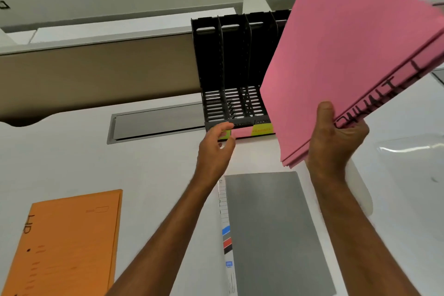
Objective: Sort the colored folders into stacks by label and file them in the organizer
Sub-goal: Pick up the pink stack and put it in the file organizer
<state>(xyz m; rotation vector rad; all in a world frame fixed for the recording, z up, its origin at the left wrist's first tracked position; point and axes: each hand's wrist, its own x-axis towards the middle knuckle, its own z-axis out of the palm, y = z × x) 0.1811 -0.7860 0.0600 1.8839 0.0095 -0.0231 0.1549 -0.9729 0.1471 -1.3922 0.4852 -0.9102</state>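
Note:
My right hand [336, 137] grips a stack of pink folders [343, 55] by its lower edge and holds it tilted in the air, in front of the right end of the black slotted organizer [230, 65]. Black handwriting runs along the stack's spine edge. My left hand [216, 146] reaches to the organizer's front base with loosely curled fingers, next to the pink and yellow slot labels [252, 131], and holds nothing. An orange folder [69, 243] marked "HR" lies flat at the lower left. A grey folder [274, 230] lies flat between my forearms.
The white desk [153, 170] has a grey cable-tray lid [156, 122] left of the organizer. A tan partition panel [96, 74] runs behind it. Clear plastic sleeves [413, 175] lie at the right.

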